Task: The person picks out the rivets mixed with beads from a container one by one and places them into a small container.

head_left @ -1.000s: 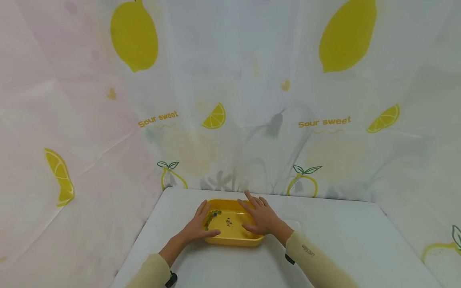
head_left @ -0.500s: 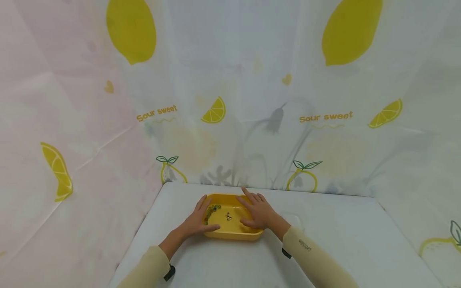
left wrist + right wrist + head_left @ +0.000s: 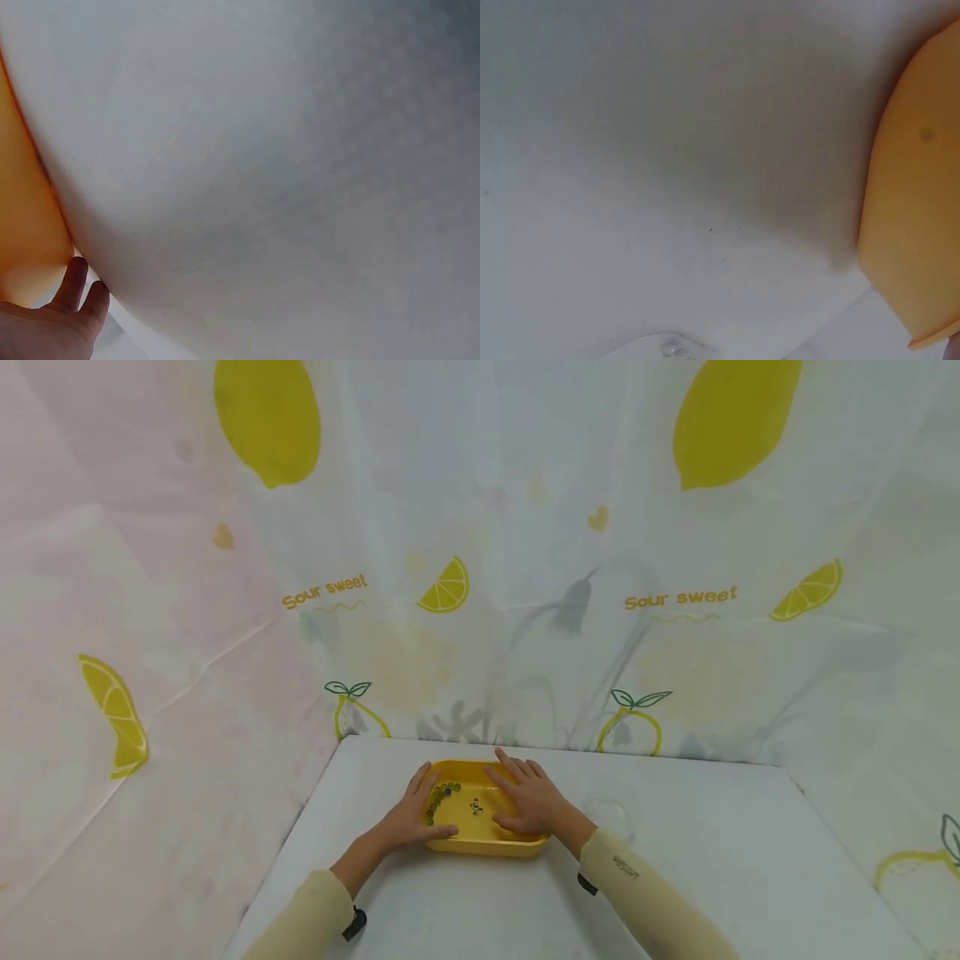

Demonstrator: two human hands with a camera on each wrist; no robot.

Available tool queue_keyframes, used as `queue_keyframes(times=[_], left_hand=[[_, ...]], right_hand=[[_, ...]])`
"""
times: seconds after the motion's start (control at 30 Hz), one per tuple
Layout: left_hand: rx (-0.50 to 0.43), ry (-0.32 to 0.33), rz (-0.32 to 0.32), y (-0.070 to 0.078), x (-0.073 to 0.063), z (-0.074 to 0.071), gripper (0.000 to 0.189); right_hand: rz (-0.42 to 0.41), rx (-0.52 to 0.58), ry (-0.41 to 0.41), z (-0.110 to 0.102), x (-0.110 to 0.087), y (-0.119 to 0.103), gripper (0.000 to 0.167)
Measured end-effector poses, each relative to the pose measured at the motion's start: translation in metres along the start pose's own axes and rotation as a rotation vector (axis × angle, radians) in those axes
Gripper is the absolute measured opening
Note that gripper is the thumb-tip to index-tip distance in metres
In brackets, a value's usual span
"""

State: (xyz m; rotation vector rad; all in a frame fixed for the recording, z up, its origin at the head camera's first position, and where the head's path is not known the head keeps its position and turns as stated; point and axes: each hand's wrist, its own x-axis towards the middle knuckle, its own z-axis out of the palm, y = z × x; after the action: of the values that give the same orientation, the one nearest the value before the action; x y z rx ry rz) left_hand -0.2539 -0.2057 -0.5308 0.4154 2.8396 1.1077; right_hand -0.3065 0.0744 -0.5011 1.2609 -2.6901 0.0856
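Note:
A shallow yellow tray (image 3: 483, 849) sits on the white table in the head view. My left hand (image 3: 405, 818) holds its left end, thumb over the front-left corner; in the left wrist view two fingertips (image 3: 79, 266) lie against the outer wall. Several green glass marbles (image 3: 437, 802), with a dark blue one (image 3: 448, 792) among them, curve along the tray's left side. A small cluster of dark and pale bits (image 3: 476, 807) lies mid-tray, too small to identify. My right hand (image 3: 534, 802) spreads its fingers over the tray's right end, thumb inside, partly hiding that end.
To the right of the tray, a faint transparent flat object (image 3: 618, 818) lies on the white table (image 3: 712, 843); part of a clear object (image 3: 676, 349) shows in the right wrist view. Behind the table hangs a lemon-print curtain (image 3: 480, 677).
My right hand has shifted slightly left over the tray. The left hand, tray and marbles keep their places relative to one another. The whole scene sits a little higher in the head view.

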Motion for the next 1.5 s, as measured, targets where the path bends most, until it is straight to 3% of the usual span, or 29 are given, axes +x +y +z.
queue_keyframes(times=[0.2, 0.3, 0.53, 0.7, 0.87, 1.07, 1.5], left_hand=[[-0.014, -0.042, -0.003, 0.003, -0.001, -0.002, 0.121], [-0.011, -0.059, 0.0, 0.003, -0.001, -0.004, 0.125], [-0.022, -0.046, 0.017, 0.0, -0.001, -0.004, 0.127], [-0.033, -0.04, 0.012, -0.002, -0.002, -0.003, 0.124], [-0.026, -0.023, 0.022, -0.002, -0.001, -0.002, 0.124], [-0.028, -0.016, 0.033, -0.001, 0.0, -0.001, 0.123], [-0.026, -0.002, 0.045, -0.004, 0.002, 0.001, 0.116]], right_hand=[[-0.047, -0.023, 0.118, 0.003, 0.004, -0.004, 0.057], [-0.023, 0.064, 0.076, 0.005, 0.01, -0.01, 0.039], [0.2, 0.409, -0.089, 0.017, 0.022, -0.021, 0.024], [0.305, 0.67, -0.102, 0.023, 0.027, -0.025, 0.026], [0.389, 0.814, -0.055, 0.03, 0.029, -0.024, 0.022], [0.431, 0.879, -0.022, 0.034, 0.033, -0.019, 0.018], [0.485, 0.881, -0.009, 0.038, 0.038, -0.022, 0.01]])
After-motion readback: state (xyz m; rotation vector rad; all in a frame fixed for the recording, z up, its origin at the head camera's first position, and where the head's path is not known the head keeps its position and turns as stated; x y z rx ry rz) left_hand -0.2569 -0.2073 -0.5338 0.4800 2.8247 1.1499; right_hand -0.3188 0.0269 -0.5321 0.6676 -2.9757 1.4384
